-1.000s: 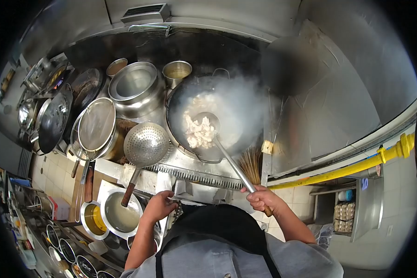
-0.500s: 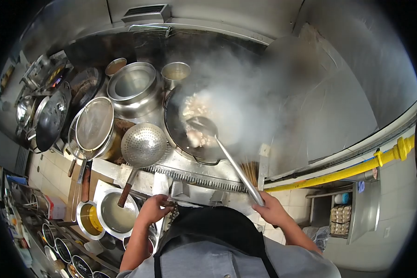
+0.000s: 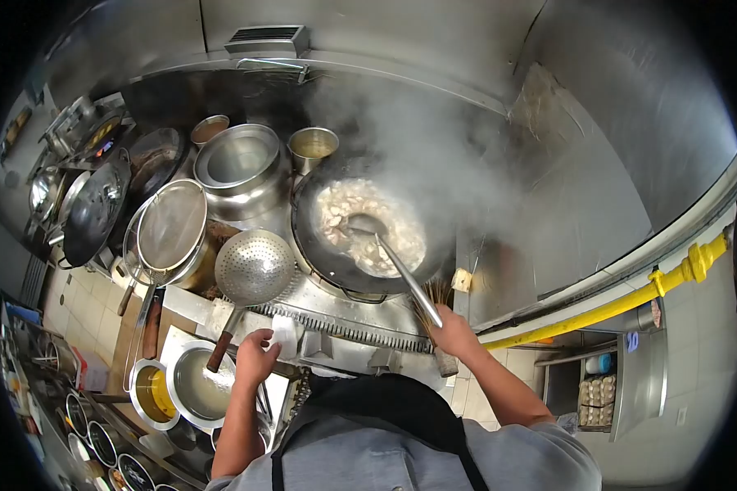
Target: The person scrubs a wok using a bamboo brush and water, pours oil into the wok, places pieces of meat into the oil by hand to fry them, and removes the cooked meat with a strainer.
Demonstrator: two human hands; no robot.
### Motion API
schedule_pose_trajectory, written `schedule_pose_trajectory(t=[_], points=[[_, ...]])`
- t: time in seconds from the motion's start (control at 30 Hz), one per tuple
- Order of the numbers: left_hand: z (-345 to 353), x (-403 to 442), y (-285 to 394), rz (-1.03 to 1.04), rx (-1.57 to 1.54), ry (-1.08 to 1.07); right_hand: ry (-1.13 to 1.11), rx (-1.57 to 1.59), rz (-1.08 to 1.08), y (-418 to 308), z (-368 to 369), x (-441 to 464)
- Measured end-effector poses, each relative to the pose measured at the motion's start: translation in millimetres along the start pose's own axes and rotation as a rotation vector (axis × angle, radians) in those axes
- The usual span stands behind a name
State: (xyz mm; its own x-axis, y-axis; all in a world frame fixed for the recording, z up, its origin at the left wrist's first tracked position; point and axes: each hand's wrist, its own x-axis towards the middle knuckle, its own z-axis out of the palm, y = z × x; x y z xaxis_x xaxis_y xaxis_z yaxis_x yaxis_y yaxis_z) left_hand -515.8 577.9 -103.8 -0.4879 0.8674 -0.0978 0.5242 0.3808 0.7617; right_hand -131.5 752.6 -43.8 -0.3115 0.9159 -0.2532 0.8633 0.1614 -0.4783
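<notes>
My right hand [image 3: 455,332] grips the long metal handle of a ladle [image 3: 401,268]. Its bowl rests in a steaming wok [image 3: 311,254], among pale chunks of food [image 3: 350,200] in cloudy liquid; I cannot tell what food it is. My left hand [image 3: 257,358] is off to the left with loosely curled fingers apart, holding nothing that I can see. Close to it are a folded white cloth [image 3: 285,336] and the wooden handle of a perforated skimmer [image 3: 255,266]. That skimmer lies over a white-rimmed pot of cloudy liquid [image 3: 202,385].
A mesh strainer [image 3: 172,225], a large steel pot [image 3: 237,196] and a small metal container [image 3: 313,147] stand left of and behind the wok. A bamboo brush [image 3: 442,352] is beside my right hand. A yellow pipe [image 3: 606,299] runs along the right.
My right hand has moved forward and left with the ladle. Steam has thinned over the wok, showing more food and liquid. My left hand has lifted slightly forward and left.
</notes>
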Motion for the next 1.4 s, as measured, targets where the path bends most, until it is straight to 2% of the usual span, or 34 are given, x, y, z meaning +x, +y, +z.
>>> schedule_pose_trajectory(t=[0.03, 0.1, 0.17, 0.2, 0.23, 0.3, 0.33, 0.4, 0.43, 0.5, 0.53, 0.57, 0.63, 0.67, 0.73, 0.77, 0.83, 0.87, 0.93, 0.97, 1.03, 1.1, 1.13, 1.17, 1.23, 1.3, 1.37, 1.4], points=[[-1, -2, -2, -0.024, 0.012, -0.033, 0.035, 0.072, -0.067, -5, -3, 8], [0, -7, -9, -0.049, 0.024, -0.062, 0.000, 0.192, -0.062, -13, -14, 17], [6, -10, -21, -0.094, -0.017, -0.042, -0.046, 0.350, -0.017, -3, -14, 36], [11, -10, -32, -0.065, -0.033, -0.016, -0.038, 0.533, 0.086, -10, -20, 40], [16, -8, -37, -0.066, -0.032, -0.019, -0.038, 0.534, 0.089, -19, -26, 49], [25, -2, -43, -0.054, 0.051, 0.150, -0.044, 0.715, 0.191, -29, -34, 61], [28, 4, -45, -0.052, 0.051, 0.152, -0.043, 0.716, 0.189, -21, -25, 71], [35, 19, -46, -0.167, 0.052, 0.092, 0.122, 0.562, 0.111, -2, 2, 103], [39, 26, -49, -0.224, 0.054, 0.062, 0.122, 0.564, 0.105, -10, 2, 99], [44, 36, -55, -0.280, 0.072, -0.004, -0.127, 1.030, 0.331, -36, -1, 83], [44, 37, -46, -0.267, 0.144, -0.068, -0.269, 1.160, 0.377, -32, 6, 85], [44, 38, -37, -0.254, 0.216, -0.134, -0.270, 1.161, 0.377, -31, 10, 82], [47, 39, -29, -0.291, 0.242, -0.169, -0.568, 1.557, 0.503, -30, 18, 76], [50, 39, -28, -0.241, 0.338, -0.164, -0.568, 1.559, 0.499, -27, 23, 74], [58, 42, -37, -0.121, 0.450, -0.150, -0.893, 1.901, 0.436, -22, 32, 69], [62, 47, -44, -0.121, 0.454, -0.152, -0.894, 1.905, 0.437, -23, 32, 64], [61, 53, -54, -0.147, 0.232, -0.239, -1.054, 2.159, 0.482, -25, 27, 49], [55, 53, -56, -0.147, 0.234, -0.240, -1.087, 2.185, 0.484, -24, 25, 42], [39, 49, -55, -0.137, -0.165, -0.301, -1.118, 2.155, 0.451, -14, 26, 32], [31, 43, -49, -0.139, -0.165, -0.303, -1.148, 2.123, 0.419, -10, 25, 28], [11, 24, -36, -0.276, -0.841, -0.317, -1.150, 2.111, 0.432, -5, 19, 15], [-5, 6, -19, -0.329, -1.197, -0.277, -1.019, 1.930, 0.442, 0, 12, 6], [-9, 6, -34, -0.314, -1.295, -0.407, -0.982, 1.880, 0.468, -1, 8, 1], [-12, -2, -4, -0.246, -1.473, -0.359, -0.979, 1.881, 0.475, -2, 3, -4], [-17, -10, 20, -0.190, -1.637, -0.372, -0.840, 1.673, 0.473, -4, -4, -12], [-16, -15, 17, -0.217, -1.644, -0.310, -0.802, 1.580, 0.423, -5, -7, -19], [-9, -15, -9, -0.283, -1.792, -0.413, -0.764, 1.485, 0.370, -6, -11, -25], [-2, -12, -14, -0.246, -1.862, -0.490, -0.744, 1.431, 0.377, -6, -14, -29]])
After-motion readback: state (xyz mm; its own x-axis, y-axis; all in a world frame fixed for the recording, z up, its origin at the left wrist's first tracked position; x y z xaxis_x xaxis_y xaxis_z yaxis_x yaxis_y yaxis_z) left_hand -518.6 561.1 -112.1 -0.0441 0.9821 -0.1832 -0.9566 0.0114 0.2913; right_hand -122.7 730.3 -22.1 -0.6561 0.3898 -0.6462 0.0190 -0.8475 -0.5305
